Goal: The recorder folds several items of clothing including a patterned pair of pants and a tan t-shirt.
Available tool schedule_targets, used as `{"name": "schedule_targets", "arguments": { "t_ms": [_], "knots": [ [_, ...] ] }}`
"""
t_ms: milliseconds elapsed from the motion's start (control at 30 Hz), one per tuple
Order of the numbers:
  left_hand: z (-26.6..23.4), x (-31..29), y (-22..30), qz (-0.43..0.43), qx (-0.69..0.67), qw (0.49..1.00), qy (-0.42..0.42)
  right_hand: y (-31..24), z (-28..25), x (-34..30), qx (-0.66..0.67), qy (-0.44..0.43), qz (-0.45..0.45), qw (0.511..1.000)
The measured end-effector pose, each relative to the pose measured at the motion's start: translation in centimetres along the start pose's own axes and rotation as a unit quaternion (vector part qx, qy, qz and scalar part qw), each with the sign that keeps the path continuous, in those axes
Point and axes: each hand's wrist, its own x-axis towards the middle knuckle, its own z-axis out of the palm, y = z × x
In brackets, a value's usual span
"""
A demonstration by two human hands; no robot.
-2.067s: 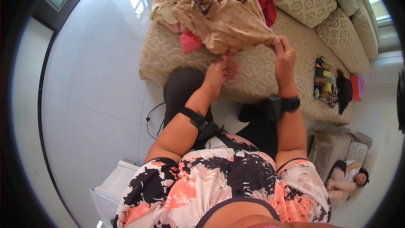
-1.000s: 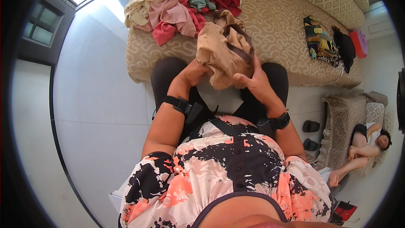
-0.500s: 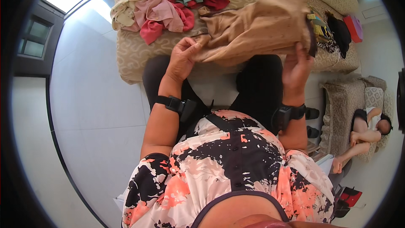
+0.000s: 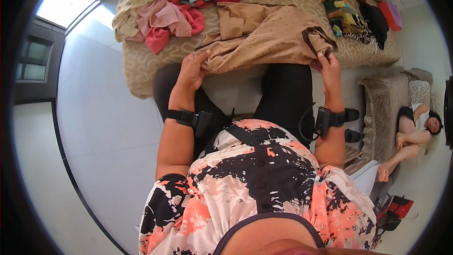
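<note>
Head view looks down past a floral top to two forearms with black wrist straps. Half a second ago the tan garment (image 4: 264,38) was lifted in the air between the hands; now it has come down and lies spread flat on the patterned beige sofa (image 4: 141,66), so the spreading looks done and the cloth seems ready to be smoothed or folded. The left hand (image 4: 191,71) is closed, thumb over fingers, on the garment's near left edge, right at the sofa's front lip. The right hand (image 4: 328,66) pinches the near right corner, beside a dark strap loop on the cloth. The garment's near hem runs along the sofa's front edge, with little margin before it would slip off toward the person's knees.

Farther back and left, a heap of pink, cream, teal and red clothes (image 4: 165,4) touches the garment's far left corner, so room is tight there. To the right, a multicoloured folded cloth (image 4: 342,14) and a black item (image 4: 375,16) lie apart from it, leaving bare seat between. Another person (image 4: 415,132) lies on a small couch at the far right.
</note>
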Motion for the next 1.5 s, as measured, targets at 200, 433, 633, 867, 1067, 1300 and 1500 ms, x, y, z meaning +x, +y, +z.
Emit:
{"name": "schedule_targets", "arguments": {
  "t_ms": [200, 433, 633, 867, 1067, 1300, 1500],
  "knots": [
    [0.6, -1.7, 1.2, 0.033, 0.022, 0.999, -0.028, -5.0, -2.0, -2.1, 0.075, 0.049, -0.087, 0.992],
    [2.5, -6.9, 6.8, 0.202, -0.004, 0.978, -0.047, -9.3, -5.0, -4.0, 0.231, 0.202, -0.371, 0.877],
    [3.2, -12.9, 11.2, 0.333, -0.085, 0.939, -0.015, -13.0, -4.9, -6.9, 0.157, 0.318, -0.511, 0.783],
    [2.8, -19.3, 13.8, 0.456, -0.031, 0.889, -0.034, -14.0, -5.7, -9.0, 0.177, 0.277, -0.437, 0.837],
    [1.5, -23.4, 15.4, 0.543, 0.018, 0.839, 0.032, -11.1, -10.8, -6.0, 0.241, 0.04, -0.473, 0.846],
    [1.2, -26.1, 13.1, 0.538, 0.079, 0.79, 0.285, -9.3, 1.8, -3.1, -0.097, -0.011, -0.245, 0.965],
    [-5.3, -28.7, 10.9, 0.433, -0.117, 0.871, 0.198, -2.4, 11.1, -1.9, -0.242, -0.28, -0.134, 0.919]
  ]
}}
